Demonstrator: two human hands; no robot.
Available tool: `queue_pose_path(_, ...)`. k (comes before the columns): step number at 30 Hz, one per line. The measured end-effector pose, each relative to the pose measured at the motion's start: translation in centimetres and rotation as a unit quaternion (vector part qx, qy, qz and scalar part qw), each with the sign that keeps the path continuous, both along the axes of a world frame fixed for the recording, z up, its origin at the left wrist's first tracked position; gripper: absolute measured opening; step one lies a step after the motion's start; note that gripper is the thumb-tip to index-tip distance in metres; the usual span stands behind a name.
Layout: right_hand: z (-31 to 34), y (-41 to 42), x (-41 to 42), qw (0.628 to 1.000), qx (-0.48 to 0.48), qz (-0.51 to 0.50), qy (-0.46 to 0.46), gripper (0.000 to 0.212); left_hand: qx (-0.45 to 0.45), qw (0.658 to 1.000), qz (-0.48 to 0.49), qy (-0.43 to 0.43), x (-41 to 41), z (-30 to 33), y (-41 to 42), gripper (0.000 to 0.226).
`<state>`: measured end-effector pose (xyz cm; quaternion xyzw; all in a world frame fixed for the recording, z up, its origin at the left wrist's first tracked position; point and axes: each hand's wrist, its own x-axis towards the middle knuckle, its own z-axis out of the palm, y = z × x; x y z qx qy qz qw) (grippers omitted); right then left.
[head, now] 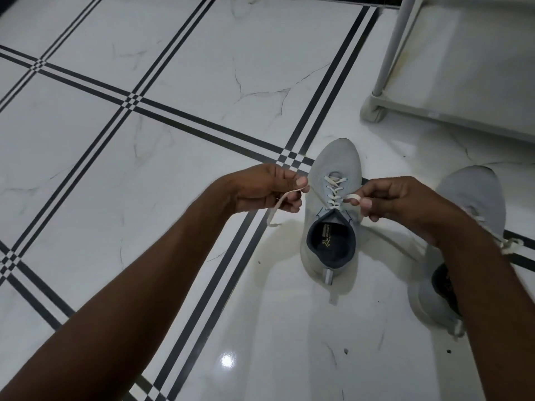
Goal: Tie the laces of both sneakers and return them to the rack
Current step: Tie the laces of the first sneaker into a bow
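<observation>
A light grey sneaker [333,204] with a dark blue lining stands on the tiled floor, toe pointing away from me. Its white laces are pulled out to both sides. My left hand [263,188] pinches the left lace end [278,206], which dangles down towards the floor. To the right of the shoe, my right hand [402,199] holds the right lace end [351,197], looped over a finger. A second grey sneaker [472,198] stands further right, partly hidden behind my right forearm; its laces [509,244] show a knot beside my arm.
The white shoe rack [405,105] stands at the top right, its corner foot on the floor and its lowest shelf bare. White marble floor tiles [202,82] with dark stripe borders spread to the left and beyond the shoes.
</observation>
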<state>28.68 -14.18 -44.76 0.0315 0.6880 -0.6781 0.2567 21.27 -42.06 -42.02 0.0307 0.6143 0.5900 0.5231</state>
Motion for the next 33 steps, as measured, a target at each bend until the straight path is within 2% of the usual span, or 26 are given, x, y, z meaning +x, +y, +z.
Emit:
queue_pose_path(4,-0.6,-1.1,0.3,0.997,-0.032,-0.065,0.016,0.012,-0.014,0.999,-0.006,0.038,-0.6,0.3,0.1,0.015)
queue_pose_path(8,-1.1,-2.7,0.1,0.989,-0.028,-0.138,0.036,0.012,-0.006,0.995,0.044,0.095,-0.4,-0.1,1.6,0.017)
queue_pose_path(11,-1.2,-3.8,0.0,0.98,-0.007,-0.192,0.055,0.01,0.033,0.992,0.088,0.083,-0.2,-1.3,3.2,0.016)
queue_pose_path(15,-0.8,-5.0,0.2,0.971,0.0,-0.232,0.059,0.007,0.021,0.983,0.174,0.061,0.3,-3.2,5.0,0.02)
queue_pose_path(20,-0.2,-5.2,0.2,0.972,0.051,-0.211,0.089,0.019,0.003,0.975,0.217,0.051,0.5,-3.9,5.7,0.024)
queue_pose_path(25,0.4,-5.4,-0.1,0.971,0.088,-0.194,0.113,0.032,0.027,0.979,0.196,0.045,0.4,-4.3,5.8,0.025)
queue_pose_path(28,0.4,-5.7,-0.3,0.967,0.111,-0.192,0.125,0.031,0.046,0.985,0.163,0.034,0.1,-4.3,5.6,0.028)
queue_pose_path(33,0.5,-5.8,-0.5,0.963,0.135,-0.188,0.139,0.024,0.025,0.989,0.143,0.011,-0.4,-4.5,6.1,0.018)
